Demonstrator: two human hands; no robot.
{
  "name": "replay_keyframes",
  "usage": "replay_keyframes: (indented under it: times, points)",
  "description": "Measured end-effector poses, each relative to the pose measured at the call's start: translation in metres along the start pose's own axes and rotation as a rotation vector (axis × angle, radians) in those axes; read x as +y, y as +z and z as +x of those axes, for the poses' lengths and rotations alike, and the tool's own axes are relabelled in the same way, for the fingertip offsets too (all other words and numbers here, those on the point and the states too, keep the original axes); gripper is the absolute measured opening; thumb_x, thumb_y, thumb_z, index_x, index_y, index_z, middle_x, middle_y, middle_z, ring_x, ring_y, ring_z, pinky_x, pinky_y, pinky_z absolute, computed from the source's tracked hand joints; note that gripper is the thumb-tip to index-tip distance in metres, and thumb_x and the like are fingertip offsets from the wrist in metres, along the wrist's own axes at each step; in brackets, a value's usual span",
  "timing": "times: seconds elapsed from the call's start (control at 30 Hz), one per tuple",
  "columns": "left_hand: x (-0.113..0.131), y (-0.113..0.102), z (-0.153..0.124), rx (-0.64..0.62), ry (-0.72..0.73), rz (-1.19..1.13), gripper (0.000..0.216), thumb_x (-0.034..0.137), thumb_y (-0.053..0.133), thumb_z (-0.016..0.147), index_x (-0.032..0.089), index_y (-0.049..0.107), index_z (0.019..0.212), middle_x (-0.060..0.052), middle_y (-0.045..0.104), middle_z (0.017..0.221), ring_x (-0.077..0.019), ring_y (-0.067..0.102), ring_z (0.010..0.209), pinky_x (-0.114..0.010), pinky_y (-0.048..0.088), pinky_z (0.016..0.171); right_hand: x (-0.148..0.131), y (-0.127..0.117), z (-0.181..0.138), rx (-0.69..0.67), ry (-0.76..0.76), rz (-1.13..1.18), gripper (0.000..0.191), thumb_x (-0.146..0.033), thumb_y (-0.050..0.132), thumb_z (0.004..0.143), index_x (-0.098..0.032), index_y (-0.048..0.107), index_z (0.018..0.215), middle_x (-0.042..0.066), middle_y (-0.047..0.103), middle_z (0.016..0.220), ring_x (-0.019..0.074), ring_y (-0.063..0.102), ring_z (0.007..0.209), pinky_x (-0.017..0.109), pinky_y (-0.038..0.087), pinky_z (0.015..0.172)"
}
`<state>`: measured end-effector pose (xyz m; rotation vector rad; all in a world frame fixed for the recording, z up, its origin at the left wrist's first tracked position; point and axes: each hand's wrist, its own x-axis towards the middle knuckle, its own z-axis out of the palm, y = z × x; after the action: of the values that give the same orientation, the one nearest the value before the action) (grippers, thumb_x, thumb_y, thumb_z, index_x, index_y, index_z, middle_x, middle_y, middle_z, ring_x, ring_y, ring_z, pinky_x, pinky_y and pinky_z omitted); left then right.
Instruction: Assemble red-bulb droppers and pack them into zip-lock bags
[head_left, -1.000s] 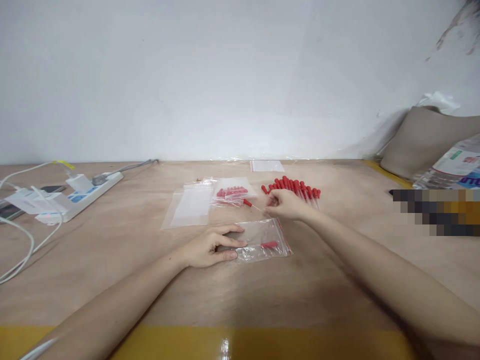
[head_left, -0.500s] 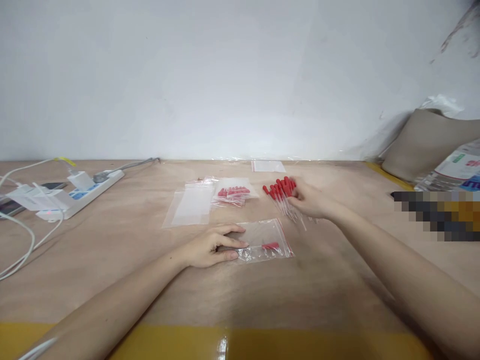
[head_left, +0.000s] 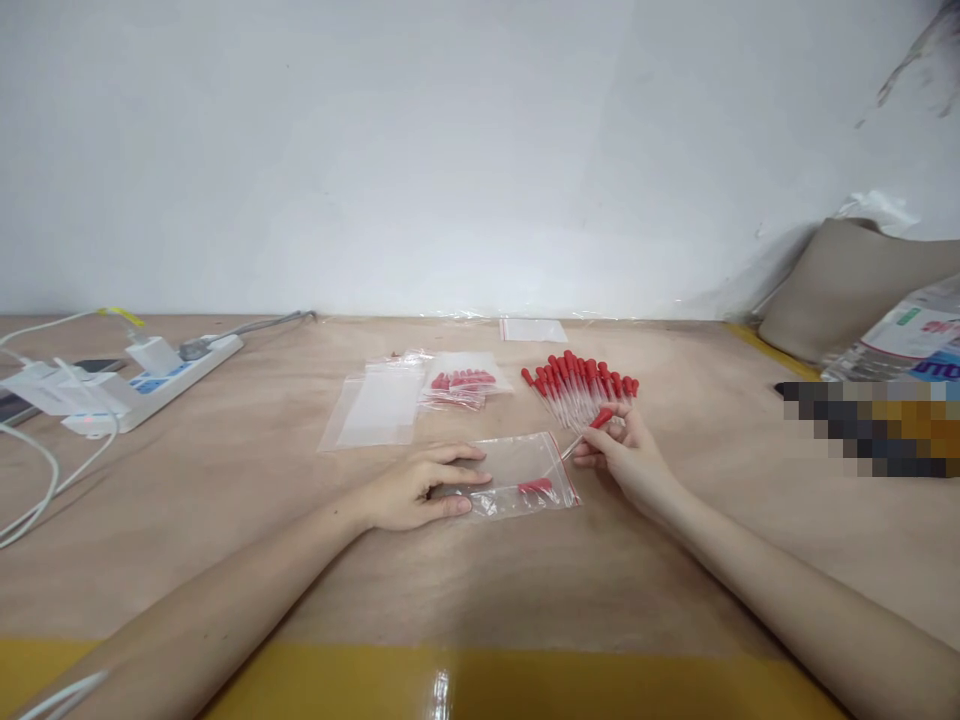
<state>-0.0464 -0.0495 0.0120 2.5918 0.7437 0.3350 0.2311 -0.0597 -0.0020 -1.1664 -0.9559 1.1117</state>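
My left hand lies with fingers spread on the left part of a clear zip bag on the table. Inside that bag rest droppers with red bulbs. My right hand pinches one dropper by its red bulb end. The dropper's clear tube slants down and left to the bag's red-edged mouth; whether its tip is inside I cannot tell. Just behind my right hand, a fanned row of red-bulbed droppers lies with tubes toward me. Filled bags with red bulbs are stacked behind my left hand.
Flat zip bags lie left of the filled stack, and another bag sits near the wall. A power strip with chargers and white cables is at the left. Far right are a bottle and a grey-brown object.
My right hand has come from the row of droppers toward me, carrying one dropper to the bag's mouth. My left hand stays on the bag.
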Motion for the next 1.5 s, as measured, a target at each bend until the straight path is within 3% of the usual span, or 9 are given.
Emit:
replay_keyframes:
  times: [0.17,0.33,0.43,0.57,0.73,1.0,1.2,1.4,1.5]
  points:
    - [0.002,-0.001,0.001,-0.002,-0.013,0.026,0.043,0.039,0.048,0.084,0.030,0.043,0.125,-0.002,0.040,0.134,-0.0199,0.038,0.121,-0.036,0.032,0.100,-0.003,0.000,-0.007,-0.047,0.024,0.006,0.052,-0.028,0.069,0.057,-0.024,0.032,0.094,-0.011,0.049,0.059,0.0108,0.057,0.048,0.026,0.052,0.047]
    - [0.004,-0.002,0.000,0.027,-0.020,0.029,0.051,0.041,0.048,0.083,0.028,0.035,0.131,-0.004,0.041,0.133,-0.0212,0.039,0.120,-0.038,0.033,0.100,-0.001,-0.003,-0.004,-0.002,0.076,0.063,0.042,-0.030,0.069,0.059,-0.023,0.037,0.085,-0.006,0.056,0.063,0.0127,0.062,0.057,0.029,0.053,0.062]
    - [0.004,-0.002,0.000,0.042,-0.025,0.028,0.054,0.042,0.048,0.083,0.027,0.031,0.132,-0.005,0.041,0.133,-0.0218,0.039,0.120,-0.039,0.034,0.099,0.002,-0.005,-0.005,-0.104,0.112,0.008,0.036,-0.032,0.069,0.059,-0.021,0.042,0.081,-0.002,0.059,0.068,0.0128,0.062,0.062,0.030,0.051,0.065]
    - [0.005,-0.001,0.000,0.049,-0.014,0.024,0.055,0.041,0.049,0.083,0.027,0.031,0.132,-0.005,0.041,0.133,-0.0220,0.040,0.120,-0.039,0.033,0.099,0.005,-0.006,-0.004,-0.297,-0.039,-0.340,0.028,-0.032,0.069,0.059,-0.017,0.053,0.075,-0.002,0.054,0.062,0.0089,0.050,0.054,0.024,0.043,0.052]
    - [0.005,-0.001,0.001,0.053,-0.010,0.015,0.055,0.041,0.049,0.082,0.026,0.031,0.132,-0.005,0.042,0.132,-0.0215,0.041,0.119,-0.038,0.034,0.098,0.007,-0.010,0.005,-0.413,-0.264,-0.654,0.018,-0.030,0.069,0.059,-0.016,0.064,0.070,-0.001,0.049,0.066,0.0073,0.040,0.053,0.021,0.035,0.049]
    - [0.003,0.000,0.000,0.060,-0.002,0.015,0.056,0.040,0.050,0.082,0.025,0.031,0.132,-0.006,0.043,0.132,-0.0208,0.041,0.119,-0.037,0.034,0.098,-0.002,0.002,-0.003,-0.644,-0.056,-0.467,0.028,-0.041,0.063,0.066,-0.016,0.067,0.079,0.001,0.059,0.064,0.0091,0.048,0.052,0.022,0.037,0.049]
    - [0.002,0.000,0.001,0.039,0.007,0.019,0.049,0.040,0.050,0.083,0.027,0.039,0.128,-0.005,0.041,0.133,-0.0206,0.039,0.120,-0.037,0.033,0.100,-0.006,0.002,-0.004,-0.611,-0.017,-0.527,0.024,-0.035,0.065,0.064,-0.015,0.064,0.077,-0.004,0.049,0.052,0.0066,0.040,0.046,0.020,0.031,0.045]
    - [0.001,0.000,0.000,0.022,0.001,0.025,0.046,0.040,0.049,0.083,0.027,0.041,0.127,-0.004,0.038,0.136,-0.0196,0.037,0.122,-0.036,0.031,0.101,-0.005,-0.005,-0.003,-0.744,-0.051,-0.575,0.020,-0.035,0.061,0.068,-0.016,0.062,0.073,-0.003,0.049,0.055,0.0078,0.040,0.050,0.021,0.030,0.047]
    - [0.001,0.000,0.000,0.005,-0.010,0.029,0.045,0.040,0.048,0.083,0.029,0.042,0.126,-0.003,0.037,0.137,-0.0203,0.036,0.123,-0.037,0.031,0.101,-0.004,-0.010,0.003,-0.664,-0.053,-0.597,0.024,-0.036,0.058,0.069,-0.015,0.062,0.081,-0.002,0.051,0.058,0.0091,0.043,0.052,0.022,0.033,0.049]
